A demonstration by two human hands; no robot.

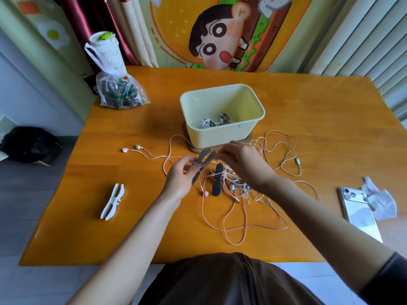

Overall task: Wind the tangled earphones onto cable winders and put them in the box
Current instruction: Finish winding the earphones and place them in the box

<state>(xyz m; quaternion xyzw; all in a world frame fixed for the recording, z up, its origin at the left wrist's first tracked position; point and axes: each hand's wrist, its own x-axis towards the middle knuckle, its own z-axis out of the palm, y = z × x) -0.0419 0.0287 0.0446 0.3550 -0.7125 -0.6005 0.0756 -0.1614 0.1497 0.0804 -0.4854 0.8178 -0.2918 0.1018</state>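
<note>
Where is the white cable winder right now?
In the head view, the white cable winder lies on the table at the left, well left of the left hand.

Both hands met above the middle of the table (308,111), the left one holding a grey winder (203,162).
The bare left forearm ran up from the near edge toward the table's middle. The left hand (179,175) was raised off the surface, its thumb and fingers pinching the winder's lower part and holding it tilted. The right arm came in from the near right corner, a dark sleeve (387,280) ending near the elbow. The right hand (241,164) hovered back upward, fingertips drawn together at the winder's upper wing; whether they pinched anything could not be told.
</note>
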